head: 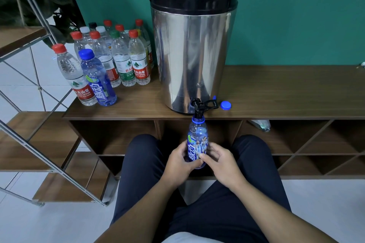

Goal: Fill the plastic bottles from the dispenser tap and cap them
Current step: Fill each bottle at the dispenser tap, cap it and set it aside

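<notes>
Both hands, left [178, 161] and right [219, 161], grip the uncapped bottle [197, 144] under the tap [199, 107], so filling seems underway; next, shut the tap and fetch the cap [225, 105] from the surface [286, 94].

Both forearms are extended forward over the knees, converging at centre. Left hand [178, 159] is curled, thumb forward; right hand [219, 162] is curled opposite, thumb tip pointed inward. One item is gripped between both.
</notes>
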The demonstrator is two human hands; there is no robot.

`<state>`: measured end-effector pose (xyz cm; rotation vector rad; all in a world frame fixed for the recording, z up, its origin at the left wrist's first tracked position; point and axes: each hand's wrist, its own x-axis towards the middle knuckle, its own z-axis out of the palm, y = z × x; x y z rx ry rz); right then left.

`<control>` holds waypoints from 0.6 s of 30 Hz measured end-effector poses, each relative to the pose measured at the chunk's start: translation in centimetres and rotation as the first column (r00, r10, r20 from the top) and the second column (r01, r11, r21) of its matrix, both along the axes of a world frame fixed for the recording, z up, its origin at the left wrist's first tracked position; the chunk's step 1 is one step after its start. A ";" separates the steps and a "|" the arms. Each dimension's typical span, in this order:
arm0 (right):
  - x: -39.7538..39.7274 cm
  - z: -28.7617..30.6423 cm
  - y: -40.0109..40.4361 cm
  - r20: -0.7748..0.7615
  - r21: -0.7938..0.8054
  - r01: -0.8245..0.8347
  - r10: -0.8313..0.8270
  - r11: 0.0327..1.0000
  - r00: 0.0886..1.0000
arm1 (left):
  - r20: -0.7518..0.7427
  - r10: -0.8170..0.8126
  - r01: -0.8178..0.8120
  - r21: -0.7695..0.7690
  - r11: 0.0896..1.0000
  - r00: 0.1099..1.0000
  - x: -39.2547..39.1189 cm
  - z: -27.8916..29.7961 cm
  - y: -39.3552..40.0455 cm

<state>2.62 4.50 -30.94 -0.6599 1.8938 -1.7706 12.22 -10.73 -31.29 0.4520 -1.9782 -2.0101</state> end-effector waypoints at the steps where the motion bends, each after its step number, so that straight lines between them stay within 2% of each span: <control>1: 0.0 0.0 0.0 -0.001 0.000 -0.002 0.002 1.000 1.000 | 0.000 0.001 -0.001 0.000 1.000 1.000 0.0 0.0 0.0; 18: 0.0 0.1 0.1 -0.006 0.001 0.001 -0.001 1.000 1.000 | 0.005 0.003 -0.003 -0.011 1.000 1.000 -0.1 0.0 0.0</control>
